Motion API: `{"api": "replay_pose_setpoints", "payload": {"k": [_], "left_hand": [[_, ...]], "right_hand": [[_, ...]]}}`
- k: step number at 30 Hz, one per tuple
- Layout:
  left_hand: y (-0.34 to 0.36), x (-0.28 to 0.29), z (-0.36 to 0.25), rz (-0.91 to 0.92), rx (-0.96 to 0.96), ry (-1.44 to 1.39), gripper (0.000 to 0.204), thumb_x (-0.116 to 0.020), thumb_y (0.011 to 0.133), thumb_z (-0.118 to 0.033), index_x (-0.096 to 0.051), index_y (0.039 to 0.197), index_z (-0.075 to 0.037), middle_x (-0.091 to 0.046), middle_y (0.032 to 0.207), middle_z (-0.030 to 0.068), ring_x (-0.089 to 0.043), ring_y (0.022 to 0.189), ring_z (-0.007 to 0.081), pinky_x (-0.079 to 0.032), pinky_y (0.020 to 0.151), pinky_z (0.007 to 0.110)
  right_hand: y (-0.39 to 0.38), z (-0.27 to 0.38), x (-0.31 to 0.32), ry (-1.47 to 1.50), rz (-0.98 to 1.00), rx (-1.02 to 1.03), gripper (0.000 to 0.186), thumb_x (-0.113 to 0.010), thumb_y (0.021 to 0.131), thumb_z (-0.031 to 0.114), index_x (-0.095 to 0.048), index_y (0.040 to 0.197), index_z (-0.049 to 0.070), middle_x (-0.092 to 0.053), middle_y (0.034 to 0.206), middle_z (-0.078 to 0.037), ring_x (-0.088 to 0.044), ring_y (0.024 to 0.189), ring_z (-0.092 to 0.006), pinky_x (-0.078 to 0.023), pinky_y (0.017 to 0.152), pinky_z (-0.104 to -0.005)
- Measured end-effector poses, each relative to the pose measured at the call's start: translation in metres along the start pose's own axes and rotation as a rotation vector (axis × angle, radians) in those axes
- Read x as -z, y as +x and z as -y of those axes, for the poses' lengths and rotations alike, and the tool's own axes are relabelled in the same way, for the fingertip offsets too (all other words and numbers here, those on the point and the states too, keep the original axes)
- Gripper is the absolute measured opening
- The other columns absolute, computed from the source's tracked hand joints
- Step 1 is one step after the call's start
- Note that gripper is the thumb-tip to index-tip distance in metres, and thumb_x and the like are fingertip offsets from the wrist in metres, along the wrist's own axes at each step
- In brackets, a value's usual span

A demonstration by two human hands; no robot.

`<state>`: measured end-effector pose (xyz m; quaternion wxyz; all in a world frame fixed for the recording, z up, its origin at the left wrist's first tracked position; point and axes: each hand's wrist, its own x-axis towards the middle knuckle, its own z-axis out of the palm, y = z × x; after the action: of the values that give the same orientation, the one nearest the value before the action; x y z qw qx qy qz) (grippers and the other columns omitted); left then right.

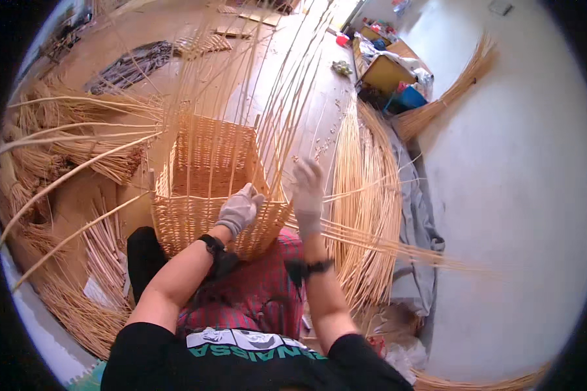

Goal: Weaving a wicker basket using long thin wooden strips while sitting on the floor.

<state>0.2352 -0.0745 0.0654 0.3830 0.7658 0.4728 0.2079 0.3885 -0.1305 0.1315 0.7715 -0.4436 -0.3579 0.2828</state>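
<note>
A square wicker basket in progress rests against my lap, with long upright rods rising from its walls. My left hand, in a pale work glove, is closed on the woven edge at the basket's near right, thumb and fingertips pressed together by an upright. My right hand, gloved too, is raised just right of that corner, close to the uprights. Its fingers are smeared by motion, so whether they hold a rod is unclear. Loose weaving rods stick out to the right from the corner, below my right hand.
A big bundle of peeled rods lies on the floor at the right, beside grey sheeting. Another bundle leans on the wall. More wicker bundles are piled at the left. A yellow box sits farther back.
</note>
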Motion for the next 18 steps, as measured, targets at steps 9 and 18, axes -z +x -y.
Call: {"api": "replay_pose_setpoints", "payload": {"k": [9, 18], "left_hand": [[0.008, 0.002, -0.007, 0.044, 0.156, -0.06, 0.033, -0.067, 0.091, -0.039, -0.065, 0.097, -0.006, -0.071, 0.092, 0.0172, -0.066, 0.085, 0.0323, -0.05, 0.078, 0.042], [-0.067, 0.094, 0.053, 0.109, -0.209, -0.525, 0.032, -0.064, 0.093, -0.005, -0.057, 0.124, -0.002, -0.068, 0.11, 0.0071, -0.064, 0.09, 0.0124, -0.056, 0.08, 0.029]], "right_hand": [[-0.062, 0.0, 0.056, -0.28, -0.399, -0.071, 0.038, -0.05, 0.101, 0.005, -0.047, 0.139, 0.002, -0.065, 0.099, -0.01, -0.065, 0.085, -0.0146, -0.057, 0.077, -0.0304], [-0.074, -0.052, 0.013, -1.049, 0.155, 0.019, 0.068, -0.066, 0.087, 0.011, -0.037, 0.149, 0.006, -0.05, 0.14, -0.024, -0.048, 0.131, -0.0384, -0.038, 0.112, -0.04]]}}
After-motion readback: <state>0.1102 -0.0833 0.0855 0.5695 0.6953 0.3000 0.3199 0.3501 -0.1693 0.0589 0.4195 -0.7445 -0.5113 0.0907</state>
